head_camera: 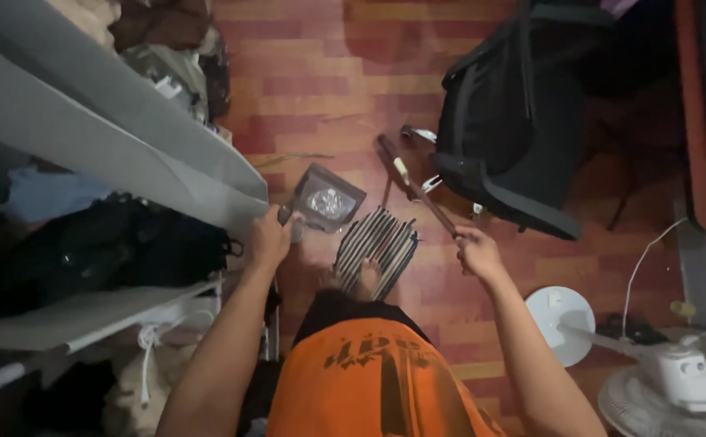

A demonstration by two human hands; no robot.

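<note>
Right grip: the right hand [476, 249] is curled tight around the top end of a broom handle [414, 184], fingers wrapped about the stick.
Left grip: the left hand [270, 236] is closed on the short handle of a dustpan [327, 198] (the fingertips themselves are hidden behind the fist).
Broom handle: a dark stick with a pale band partway along, slanting from the right hand up and to the left, its far end low near the floor beside the chair.
Dustpan: dark grey, tilted with its open mouth toward the floor, holding a small pale heap of dust or scraps; it sits just left of the broom handle.
Mat: a striped mat [376, 251] of dark and pale bars lies between the two hands, just below the dustpan, with a bare foot [367, 277] resting on its near edge.
Floor: red-brown wooden boards [321, 73] under everything.
Chair: a black office chair [515, 113] stands to the upper right, its base close to the far end of the broom handle.
Shelf: a grey shelf [110, 121] runs along the left, with dark bags and clothes stuffed beneath it, touching the left hand's side.
Fan: a white fan [676, 380] stands at the lower right, well apart from the dustpan, a white cable trailing above it.
Clothing: the person wears an orange shirt [377, 380] (seen from above).
</note>
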